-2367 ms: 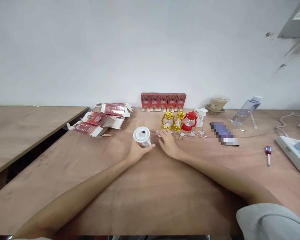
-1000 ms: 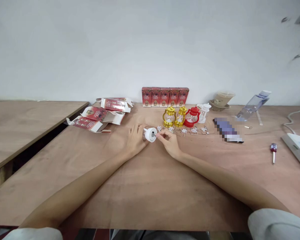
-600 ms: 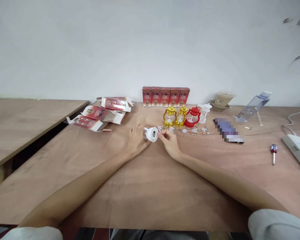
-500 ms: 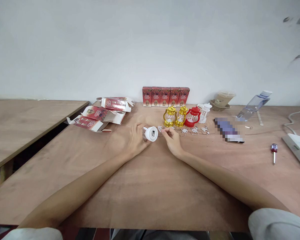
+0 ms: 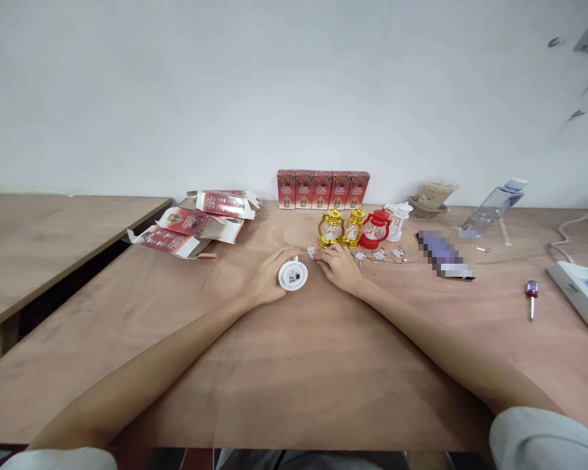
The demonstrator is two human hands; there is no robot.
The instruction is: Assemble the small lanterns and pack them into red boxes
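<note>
A small white lantern (image 5: 293, 277) is in my left hand (image 5: 267, 279), whose fingers wrap round its body. Its round base faces me, and a little recess with metal contacts shows in it. My right hand (image 5: 340, 267) is closed in a pinch over the table, just right of the lantern; whatever lies between its fingertips is too small to make out. By those fingertips is a thin wire piece with a pale tag (image 5: 311, 251). More such wire pieces (image 5: 379, 255) lie in a row to the right, in front of two gold lanterns (image 5: 331, 230), a red lantern (image 5: 375, 230) and another white lantern (image 5: 398, 222).
Several red boxes (image 5: 323, 190) stand against the wall. Opened, flattened cartons (image 5: 186, 223) lie at left. On the right are a phone (image 5: 445, 254), a drink cup (image 5: 436, 194), a tilted water bottle (image 5: 494, 207), a screwdriver (image 5: 532, 299) and a white device (image 5: 581, 294).
The white lantern has tipped so its base turns more toward me, slightly lower. My right hand has shifted a little, its fingers now flatter near the wire pieces.
</note>
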